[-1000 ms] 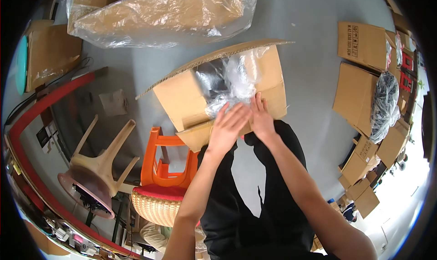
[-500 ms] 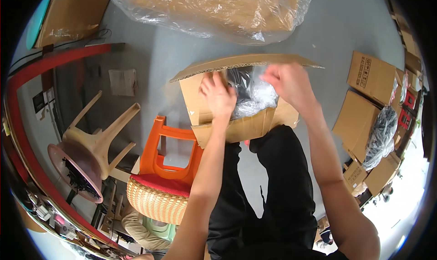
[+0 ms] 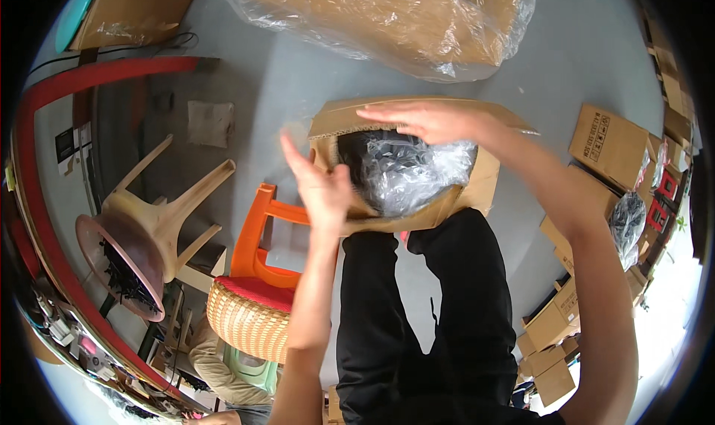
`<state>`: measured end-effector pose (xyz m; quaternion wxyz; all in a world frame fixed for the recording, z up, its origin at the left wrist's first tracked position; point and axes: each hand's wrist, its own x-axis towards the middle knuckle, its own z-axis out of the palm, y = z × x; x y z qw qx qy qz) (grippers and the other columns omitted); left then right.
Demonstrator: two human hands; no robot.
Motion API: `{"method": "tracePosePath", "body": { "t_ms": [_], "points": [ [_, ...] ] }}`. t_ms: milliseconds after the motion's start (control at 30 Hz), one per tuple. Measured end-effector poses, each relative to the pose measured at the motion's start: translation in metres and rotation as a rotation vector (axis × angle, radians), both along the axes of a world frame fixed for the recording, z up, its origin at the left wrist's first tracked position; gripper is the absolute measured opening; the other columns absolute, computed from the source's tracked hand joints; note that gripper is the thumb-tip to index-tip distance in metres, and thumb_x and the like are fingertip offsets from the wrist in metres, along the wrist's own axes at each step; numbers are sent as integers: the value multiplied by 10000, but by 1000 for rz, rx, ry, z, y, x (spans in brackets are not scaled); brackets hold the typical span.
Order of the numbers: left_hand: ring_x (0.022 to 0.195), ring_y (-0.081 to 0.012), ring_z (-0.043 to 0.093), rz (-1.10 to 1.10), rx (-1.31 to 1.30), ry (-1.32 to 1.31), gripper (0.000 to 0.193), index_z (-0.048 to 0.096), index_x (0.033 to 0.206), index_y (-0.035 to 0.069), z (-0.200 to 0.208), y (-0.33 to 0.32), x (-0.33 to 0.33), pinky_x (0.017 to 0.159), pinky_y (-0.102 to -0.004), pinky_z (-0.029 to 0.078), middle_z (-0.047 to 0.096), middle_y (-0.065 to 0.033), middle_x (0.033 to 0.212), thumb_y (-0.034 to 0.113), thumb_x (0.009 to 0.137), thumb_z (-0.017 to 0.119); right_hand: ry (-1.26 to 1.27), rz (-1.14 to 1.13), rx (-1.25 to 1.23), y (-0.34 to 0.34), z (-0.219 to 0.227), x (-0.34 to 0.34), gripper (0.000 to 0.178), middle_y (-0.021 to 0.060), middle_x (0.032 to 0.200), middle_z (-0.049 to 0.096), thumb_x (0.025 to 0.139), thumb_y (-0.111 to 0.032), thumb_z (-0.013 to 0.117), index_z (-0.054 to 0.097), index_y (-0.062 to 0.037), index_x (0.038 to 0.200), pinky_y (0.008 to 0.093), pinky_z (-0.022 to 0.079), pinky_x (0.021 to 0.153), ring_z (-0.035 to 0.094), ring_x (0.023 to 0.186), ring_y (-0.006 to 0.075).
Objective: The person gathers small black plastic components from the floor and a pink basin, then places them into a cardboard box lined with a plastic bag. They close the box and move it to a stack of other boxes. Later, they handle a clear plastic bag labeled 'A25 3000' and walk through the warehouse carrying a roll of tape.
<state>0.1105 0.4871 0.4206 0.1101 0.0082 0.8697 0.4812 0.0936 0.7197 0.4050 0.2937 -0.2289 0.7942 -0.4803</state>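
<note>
A cardboard box (image 3: 423, 222) stands in front of my knees with its top open. Inside it lies a clear plastic bag (image 3: 406, 173) with something dark in it, too wrapped up to name. My left hand (image 3: 322, 190) is at the box's left side, fingers stretched out and apart, holding nothing; whether it touches the left flap I cannot tell. My right hand (image 3: 432, 121) lies flat along the far flap (image 3: 350, 114), fingers straight and pointing left, above the far rim.
Beyond the box lies a large cardboard piece in clear plastic (image 3: 387, 23). An orange stool (image 3: 257, 235) and a woven seat with a red top (image 3: 246, 317) are at my left, near a basin (image 3: 123, 269) on a wooden stand. Stacked cartons (image 3: 607, 138) line the right.
My left hand has moved left, out from the box's opening. The right hand has swung left onto the far flap, which leans farther back. The box's contents show more.
</note>
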Motion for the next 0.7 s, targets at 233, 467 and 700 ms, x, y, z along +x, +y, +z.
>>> {"method": "tracePosePath", "body": {
  "t_ms": [233,467,700],
  "points": [
    [1034,-176,559,-118,315,-369,507,384,1318,2,-7,-88,-54,872,-269,435,575,-136,1164,-3,821,484,437,127,657,-44,-36,87,759,33,1475,196,762,-17,543,256,-324,1394,594,161,1051,217,1337,321],
    [1338,-326,193,-24,-269,27,640,219,1408,84,-59,63,5,1072,-505,137,202,-165,1452,279,871,507,-144,-153,170,-26,-41,91,426,94,1348,422,802,-43,508,522,-130,1219,489,180,1079,344,1277,270],
    [1331,-331,178,-18,-336,66,573,232,1400,100,-81,73,17,1058,-518,150,190,-181,1439,296,908,450,545,-980,1172,44,3,137,228,131,990,595,847,-102,508,597,-73,1054,385,430,842,535,973,315]
  ]
}}
